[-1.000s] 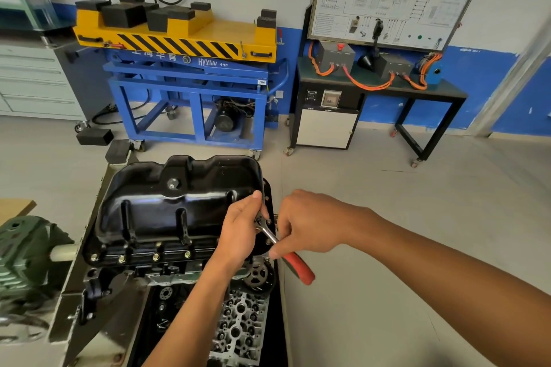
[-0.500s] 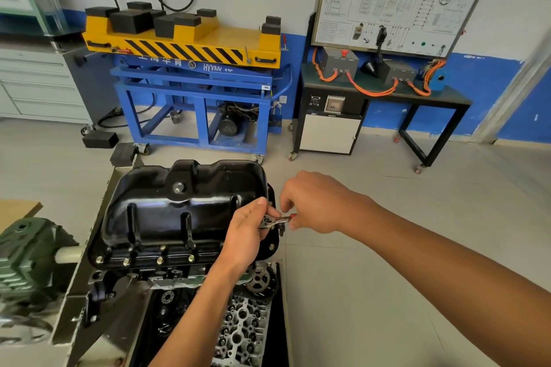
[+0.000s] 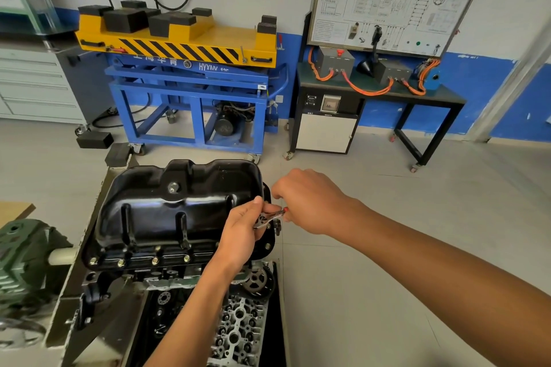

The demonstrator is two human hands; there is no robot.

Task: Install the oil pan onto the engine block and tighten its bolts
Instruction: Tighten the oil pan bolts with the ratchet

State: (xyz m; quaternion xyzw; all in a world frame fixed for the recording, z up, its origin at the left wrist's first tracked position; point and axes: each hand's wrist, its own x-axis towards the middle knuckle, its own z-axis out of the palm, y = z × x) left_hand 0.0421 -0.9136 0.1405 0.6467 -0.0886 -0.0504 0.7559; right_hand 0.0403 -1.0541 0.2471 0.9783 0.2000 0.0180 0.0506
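The head of a small ratchet wrench point(image 3: 266, 219) is pinched between the thumb and fingertips of the left hand point(image 3: 241, 235), which are pressed together over it to steady it on what is judged to be a flange bolt hidden beneath them. Just beyond those fingers, the red-tipped handle is enclosed by the curled fingers of the right hand point(image 3: 308, 202); only a sliver of red is seen at the edge of that grip. Directly under and behind both sets of fingers lies the black oil pan point(image 3: 179, 208), seated upside-up on the inverted engine block point(image 3: 167, 275), with its right-hand flange edge beneath the wrench. Nearer the wearer from the left fingers, a row of brass-coloured flange bolts point(image 3: 155, 261) is seen already fitted along the near edge. For this step to go well, the socket should be kept square on the bolt by downward pressure from the left fingers, while short, even strokes are applied to the handle; the bolts are best tightened evenly, not one fully at a time.
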